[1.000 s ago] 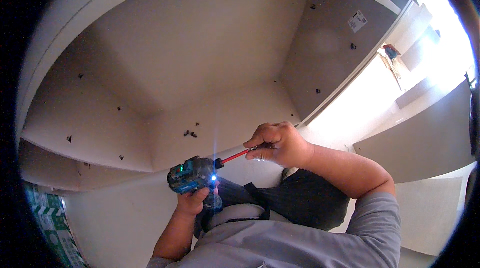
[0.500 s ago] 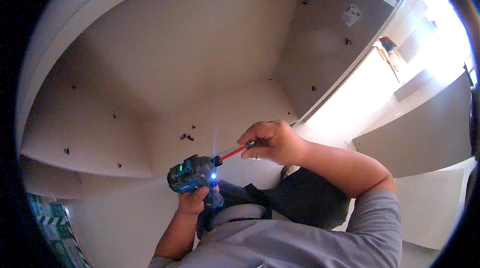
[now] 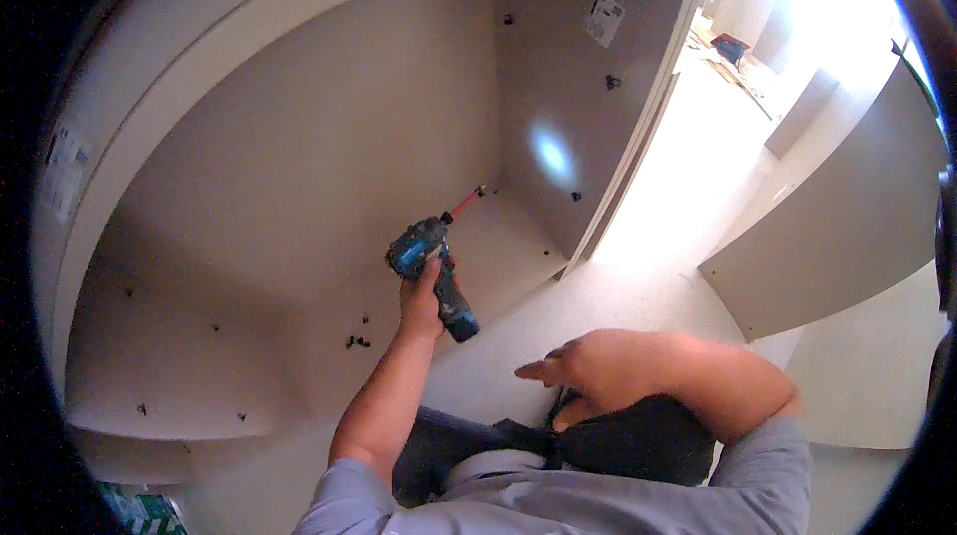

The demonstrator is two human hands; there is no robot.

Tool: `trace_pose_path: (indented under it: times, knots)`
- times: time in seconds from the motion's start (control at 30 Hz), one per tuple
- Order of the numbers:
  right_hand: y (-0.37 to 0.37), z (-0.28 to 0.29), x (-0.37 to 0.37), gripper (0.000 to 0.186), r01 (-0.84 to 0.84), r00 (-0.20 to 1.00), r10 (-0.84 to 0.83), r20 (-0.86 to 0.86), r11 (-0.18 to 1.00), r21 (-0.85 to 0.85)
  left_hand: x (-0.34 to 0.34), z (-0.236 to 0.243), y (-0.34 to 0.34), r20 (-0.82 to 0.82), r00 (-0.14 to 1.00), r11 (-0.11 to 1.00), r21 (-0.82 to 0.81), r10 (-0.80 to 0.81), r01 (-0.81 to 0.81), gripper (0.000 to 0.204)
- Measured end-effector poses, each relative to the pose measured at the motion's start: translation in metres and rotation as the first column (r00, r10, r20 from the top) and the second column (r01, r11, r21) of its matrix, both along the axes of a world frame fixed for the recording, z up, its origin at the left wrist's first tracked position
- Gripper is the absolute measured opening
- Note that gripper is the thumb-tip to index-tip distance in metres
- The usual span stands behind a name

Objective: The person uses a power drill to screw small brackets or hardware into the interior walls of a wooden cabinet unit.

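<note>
My left hand (image 3: 424, 301) grips a blue-and-black cordless drill (image 3: 419, 251), which points up and right into a light grey cabinet (image 3: 299, 136). Its long red bit (image 3: 465, 203) carries a small dark piece (image 3: 480, 191) at the tip, near the cabinet's inner corner; I cannot tell if it touches a surface. A bluish spot of light (image 3: 553, 154) falls on the side panel (image 3: 538, 56), which has small dark fittings (image 3: 612, 82) and a white label (image 3: 604, 18). Below the drill, to the right, my right hand (image 3: 588, 375) is off it, index finger stretched out, over my dark-trousered legs.
A curved grey board (image 3: 827, 226) stands at the right, above a paler board (image 3: 857, 365). Farther back are loose wood pieces (image 3: 748, 86) and a dark red-and-blue object (image 3: 730, 48) in bright light. Green-and-white packaging (image 3: 135, 505) lies at the lower left.
My left hand has lifted the drill higher, into the cabinet. My right hand has let go of the bit's tip and dropped lower. The view has shifted, and a light spot shows on the panel.
</note>
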State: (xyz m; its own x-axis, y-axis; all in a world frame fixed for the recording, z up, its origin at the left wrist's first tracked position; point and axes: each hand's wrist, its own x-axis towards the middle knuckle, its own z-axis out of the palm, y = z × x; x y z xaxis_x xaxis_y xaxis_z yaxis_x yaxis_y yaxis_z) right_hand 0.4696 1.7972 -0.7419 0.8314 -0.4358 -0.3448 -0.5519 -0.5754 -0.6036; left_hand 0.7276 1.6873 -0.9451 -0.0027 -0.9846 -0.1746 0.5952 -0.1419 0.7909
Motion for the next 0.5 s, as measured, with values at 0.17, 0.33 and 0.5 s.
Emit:
trace_pose_path:
  times: [0.17, 0.33, 0.5]
  knots:
    - [-0.002, -0.003, -0.023, 0.074, -0.043, 0.996, 0.044, 0.081, 0.999, -0.006, -0.03, -0.011, -0.085, -0.043, 0.999, 0.999, 0.048, -0.006, 0.008, 0.031]
    - [-0.013, -0.008, -0.036, 0.074, -0.047, 0.995, 0.039, 0.089, 0.995, 0.09, -0.047, -0.011, -0.129, -0.003, 0.999, 0.999, 0.005, -0.042, 0.042, 0.032]
    - [-0.019, -0.016, -0.041, 0.074, -0.033, 0.995, 0.025, 0.098, 0.996, 0.086, -0.057, -0.007, -0.147, 0.017, 0.999, 0.999, -0.022, -0.039, 0.04, 0.031]
